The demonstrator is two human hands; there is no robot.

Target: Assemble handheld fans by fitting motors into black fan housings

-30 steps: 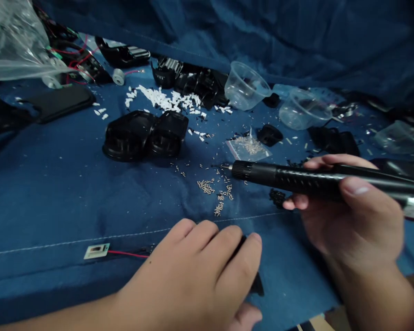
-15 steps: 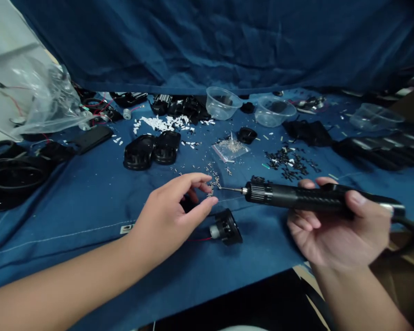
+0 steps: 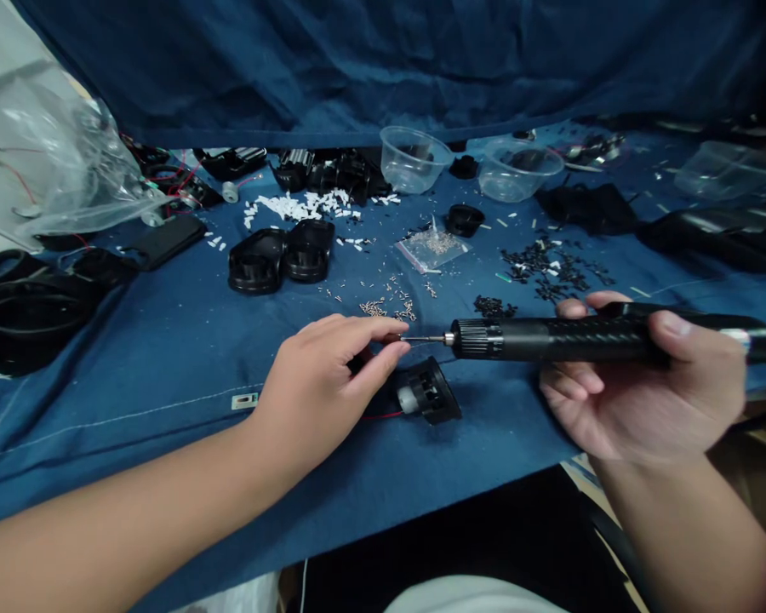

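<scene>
A black electric screwdriver (image 3: 568,339) lies level in my right hand (image 3: 651,392), its bit pointing left. The fingers and thumb of my left hand (image 3: 325,375) are pinched at the tip of the bit (image 3: 429,339); anything tiny between them is hidden. Just below the bit, a round black part with a silver motor (image 3: 427,393) and a red wire rests on the blue cloth, partly behind my left hand. Small screws (image 3: 389,306) are scattered beyond my left fingertips.
Behind are a bag of screws (image 3: 432,247), black housings (image 3: 281,255), white pieces (image 3: 306,204), clear bowls (image 3: 414,162) and black bits (image 3: 552,268). Large black rings (image 3: 25,315) and a plastic bag (image 3: 82,162) are at left.
The thumb and fingers of my left hand have closed at the bit's tip. The screwdriver has moved away from the loose screws, and the view has shifted slightly.
</scene>
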